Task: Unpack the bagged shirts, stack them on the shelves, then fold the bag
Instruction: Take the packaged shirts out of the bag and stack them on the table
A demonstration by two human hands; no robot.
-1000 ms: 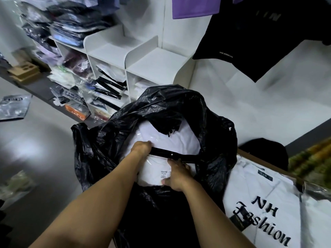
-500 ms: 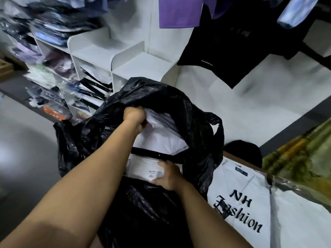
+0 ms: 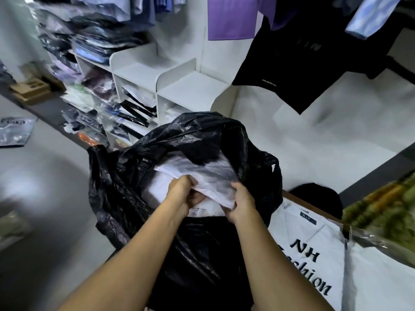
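Inside the mouth of the black bag (image 3: 125, 198), unpacking is the step in hand. The left hand (image 3: 183, 194) and right hand (image 3: 243, 204) curl their fingers round the near edge of a wrapped white shirt (image 3: 202, 172), forearms reaching forward side by side. More packets seem to lie beneath, though blur obscures them. Next, I judge, the shirt needs lifting clear toward the white shelves (image 3: 190, 90) beyond.

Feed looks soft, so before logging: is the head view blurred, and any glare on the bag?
Head view: motion blur smears the shirt stacks and floor at left; left hand, right hand and white packet are sharp; mild sheen on the black bag.
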